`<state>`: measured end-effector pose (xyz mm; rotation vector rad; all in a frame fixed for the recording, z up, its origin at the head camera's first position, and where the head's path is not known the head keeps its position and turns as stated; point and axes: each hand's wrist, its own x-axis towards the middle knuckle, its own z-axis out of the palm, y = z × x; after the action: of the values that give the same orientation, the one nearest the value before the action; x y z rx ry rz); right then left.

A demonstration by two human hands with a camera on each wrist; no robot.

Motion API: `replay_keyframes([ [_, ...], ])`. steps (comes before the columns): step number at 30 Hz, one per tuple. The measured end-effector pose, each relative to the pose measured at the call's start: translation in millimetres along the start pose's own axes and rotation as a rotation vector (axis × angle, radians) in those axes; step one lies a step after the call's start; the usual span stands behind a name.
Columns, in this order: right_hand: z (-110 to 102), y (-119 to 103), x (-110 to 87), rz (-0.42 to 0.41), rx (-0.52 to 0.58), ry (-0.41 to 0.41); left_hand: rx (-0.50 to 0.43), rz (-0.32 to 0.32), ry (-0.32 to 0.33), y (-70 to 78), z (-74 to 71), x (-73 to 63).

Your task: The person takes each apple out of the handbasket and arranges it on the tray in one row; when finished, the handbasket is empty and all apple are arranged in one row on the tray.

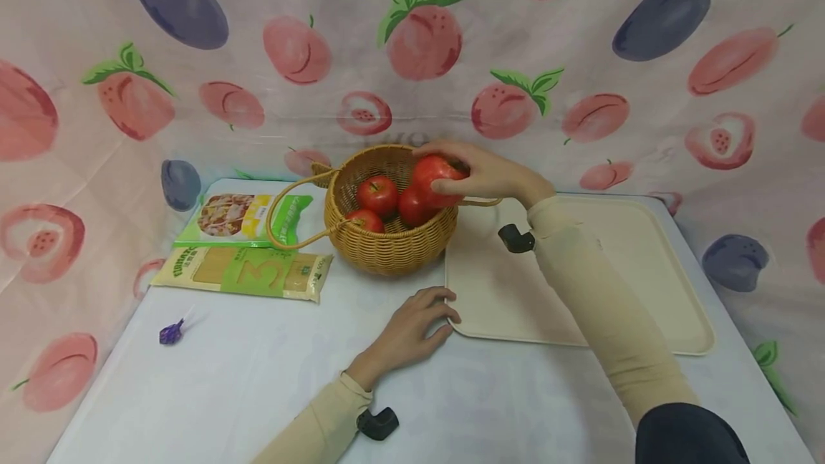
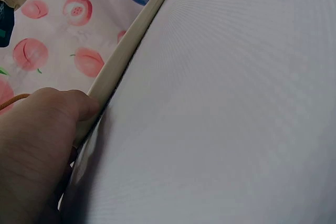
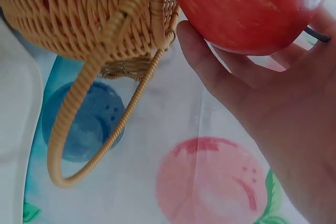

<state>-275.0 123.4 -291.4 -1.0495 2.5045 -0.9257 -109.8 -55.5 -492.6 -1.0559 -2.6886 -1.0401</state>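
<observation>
My right hand (image 1: 486, 170) grips a red apple (image 1: 433, 183) over the right side of a round wicker basket (image 1: 389, 253). In the right wrist view, the fingers curve round the apple (image 3: 247, 9), and its dark stem shows near the palm. Inside the basket lie three more red apples (image 1: 377, 195), one partly hidden below the held one. My left hand (image 1: 412, 328) touches the near left corner of a cream tray (image 1: 515, 292), fingers spread. Its thumb lies against the tray's rim (image 2: 123, 51) in the left wrist view.
Left of the basket lie a green-and-white food packet (image 1: 225, 220) and a pack of noodles (image 1: 258, 274), the basket's left handle (image 1: 303, 243) reaching over them. A small purple-wrapped lollipop (image 1: 171, 333) sits nearer the front left. A fruit-patterned cloth (image 1: 361, 41) hangs behind the table.
</observation>
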Motion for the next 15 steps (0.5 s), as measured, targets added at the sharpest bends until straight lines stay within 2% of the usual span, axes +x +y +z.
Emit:
replay_keyframes([
  [3,-2,3,-6.0,0.012,0.043,0.017,0.002,0.004,0.002,-0.3,0.5,-0.6],
  [9,-5,14,-17.6,0.005,0.029,0.034,0.004,0.012,0.007,-1.6,2.3,-1.4],
  [12,-8,4,-27.1,0.026,0.037,0.041,-0.008,0.002,0.000,-1.4,1.9,-0.6],
  [15,-8,4,-34.0,0.071,0.055,0.052,-0.017,-0.009,-0.007,-0.9,0.7,0.3],
])
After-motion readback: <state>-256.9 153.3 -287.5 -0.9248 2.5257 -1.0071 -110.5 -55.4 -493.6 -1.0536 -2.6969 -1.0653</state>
